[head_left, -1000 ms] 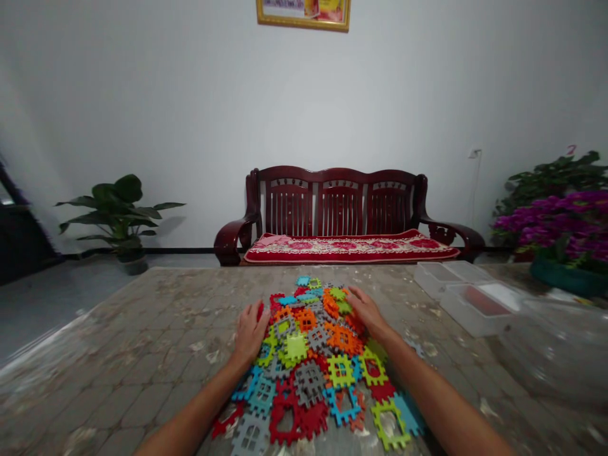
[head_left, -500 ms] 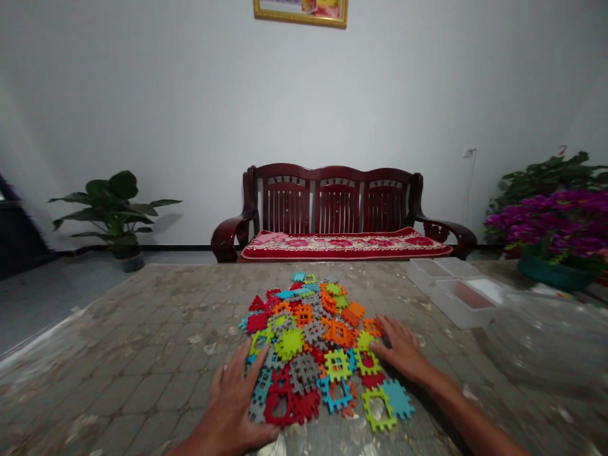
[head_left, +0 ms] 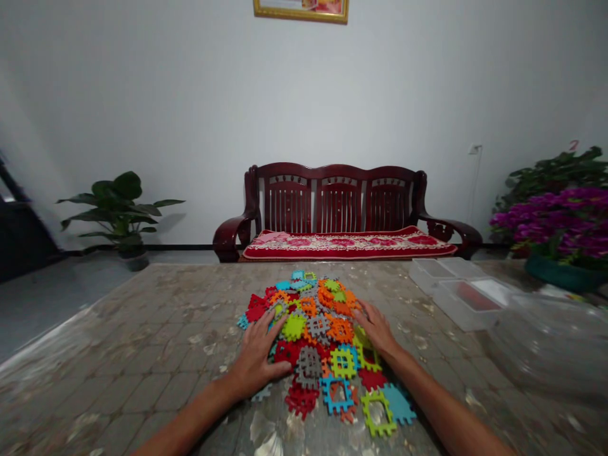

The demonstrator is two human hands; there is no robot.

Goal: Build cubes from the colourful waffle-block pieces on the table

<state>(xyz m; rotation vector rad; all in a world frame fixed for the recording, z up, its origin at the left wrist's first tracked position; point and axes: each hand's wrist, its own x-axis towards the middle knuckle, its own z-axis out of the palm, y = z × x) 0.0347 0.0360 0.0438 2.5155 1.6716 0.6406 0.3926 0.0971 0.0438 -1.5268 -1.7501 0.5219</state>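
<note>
A heap of flat, notched plastic building pieces in red, orange, green, blue and grey covers the middle of the table. My left hand [head_left: 259, 351] lies against the heap's left side, fingers spread over some pieces and thumb toward a grey piece [head_left: 308, 366]. On the right side, my right hand [head_left: 375, 326] rests with fingers stretched out beside an orange piece [head_left: 341, 329]. Neither hand grips a piece. Near the front lie a blue frame piece [head_left: 337, 408], a green frame piece [head_left: 365, 423] and a solid blue piece [head_left: 399, 403].
The table [head_left: 156, 354] has a patterned grey cover. Clear plastic boxes [head_left: 463, 303] and a transparent lid-like container [head_left: 551, 342] stand at its right. Purple flowers [head_left: 560, 221] in a green pot are behind them. Beyond the table is a wooden bench [head_left: 337, 196].
My left hand has moved forward and right, pushing the pieces on that side inward. My right hand has shifted slightly forward and left, pressing pieces closer into the heap.
</note>
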